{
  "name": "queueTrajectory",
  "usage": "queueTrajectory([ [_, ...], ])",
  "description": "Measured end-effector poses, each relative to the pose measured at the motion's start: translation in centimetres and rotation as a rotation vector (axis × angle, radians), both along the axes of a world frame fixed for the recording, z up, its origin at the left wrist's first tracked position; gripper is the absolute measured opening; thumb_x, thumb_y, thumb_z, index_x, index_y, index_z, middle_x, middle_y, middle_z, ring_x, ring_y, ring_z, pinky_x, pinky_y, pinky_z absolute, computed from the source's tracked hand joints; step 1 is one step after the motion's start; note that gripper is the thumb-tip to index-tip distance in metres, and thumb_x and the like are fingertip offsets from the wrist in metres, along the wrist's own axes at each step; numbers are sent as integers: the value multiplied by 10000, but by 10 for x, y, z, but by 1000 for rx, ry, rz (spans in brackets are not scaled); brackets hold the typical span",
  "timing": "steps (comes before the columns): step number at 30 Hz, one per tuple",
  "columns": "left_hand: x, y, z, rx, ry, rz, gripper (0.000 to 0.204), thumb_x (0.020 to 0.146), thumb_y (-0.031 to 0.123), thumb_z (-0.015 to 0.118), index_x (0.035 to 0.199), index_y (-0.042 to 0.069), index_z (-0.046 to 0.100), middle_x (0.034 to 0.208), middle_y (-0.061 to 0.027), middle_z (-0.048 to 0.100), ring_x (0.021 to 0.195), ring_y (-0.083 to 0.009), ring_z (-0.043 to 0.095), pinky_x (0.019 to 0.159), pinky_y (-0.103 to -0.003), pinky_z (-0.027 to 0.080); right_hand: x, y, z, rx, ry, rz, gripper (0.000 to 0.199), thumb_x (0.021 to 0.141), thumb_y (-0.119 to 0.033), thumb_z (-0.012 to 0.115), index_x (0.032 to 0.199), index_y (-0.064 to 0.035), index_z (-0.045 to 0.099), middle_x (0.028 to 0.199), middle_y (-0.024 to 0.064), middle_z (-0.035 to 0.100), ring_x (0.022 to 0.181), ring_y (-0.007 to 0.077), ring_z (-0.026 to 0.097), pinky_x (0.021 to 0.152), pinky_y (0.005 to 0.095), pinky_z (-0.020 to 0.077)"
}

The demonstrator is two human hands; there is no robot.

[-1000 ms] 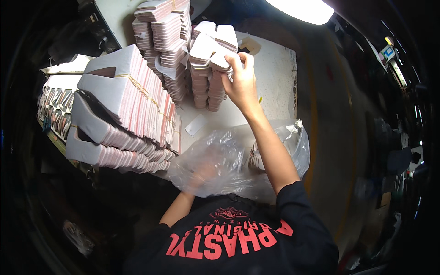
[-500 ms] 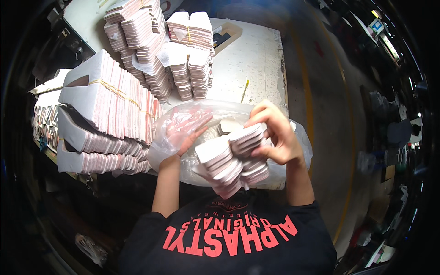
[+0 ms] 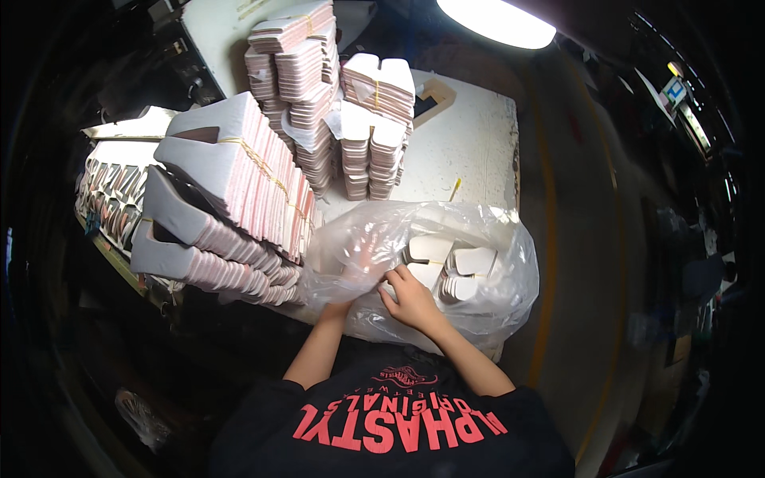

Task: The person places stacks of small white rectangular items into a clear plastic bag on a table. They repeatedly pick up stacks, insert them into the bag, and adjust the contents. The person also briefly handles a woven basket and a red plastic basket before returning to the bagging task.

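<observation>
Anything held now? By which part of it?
Can't tell: left hand shows blurrily through the clear bag; right hand is at the bag, both grips unclear.

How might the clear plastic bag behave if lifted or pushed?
The clear plastic bag looks floppy, since its film is creased. It is probably thin and light for its size, as the left hand shows through. Glossy highlights suggest it could be slippery.

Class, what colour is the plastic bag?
The plastic bag is clear and colourless, seen best in the head view.
</observation>
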State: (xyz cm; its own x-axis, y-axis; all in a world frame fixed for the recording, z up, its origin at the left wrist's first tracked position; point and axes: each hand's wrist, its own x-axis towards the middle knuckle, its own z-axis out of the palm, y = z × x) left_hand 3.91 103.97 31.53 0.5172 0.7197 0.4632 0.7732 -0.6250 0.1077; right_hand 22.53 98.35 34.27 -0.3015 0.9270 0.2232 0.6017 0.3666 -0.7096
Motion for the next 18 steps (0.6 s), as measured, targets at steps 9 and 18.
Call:
queueTrajectory([
  [9, 37, -32, 26, -322, -115, 230, 652, 994, 287, 668, 1582, 76, 480, 1607, -181, 470, 1491, -341, 434, 1282, -445, 281, 48, 82, 157, -8, 35, 58, 157, 932, -141, 730, 841, -13, 727, 733, 133, 685, 594, 286, 650, 570, 395, 519],
  [18, 37, -8, 7, -202, -62, 281, 690, 946, 392, 680, 1567, 134, 529, 1526, -232, 551, 1414, -413, 521, 1230, -537, 367, 27, 275, 189, 402, -248, -426, 752, 828, -418, 849, 1472, -184, 540, 1412, 273, 500, 1188, 476, 613, 1029, 547, 523],
])
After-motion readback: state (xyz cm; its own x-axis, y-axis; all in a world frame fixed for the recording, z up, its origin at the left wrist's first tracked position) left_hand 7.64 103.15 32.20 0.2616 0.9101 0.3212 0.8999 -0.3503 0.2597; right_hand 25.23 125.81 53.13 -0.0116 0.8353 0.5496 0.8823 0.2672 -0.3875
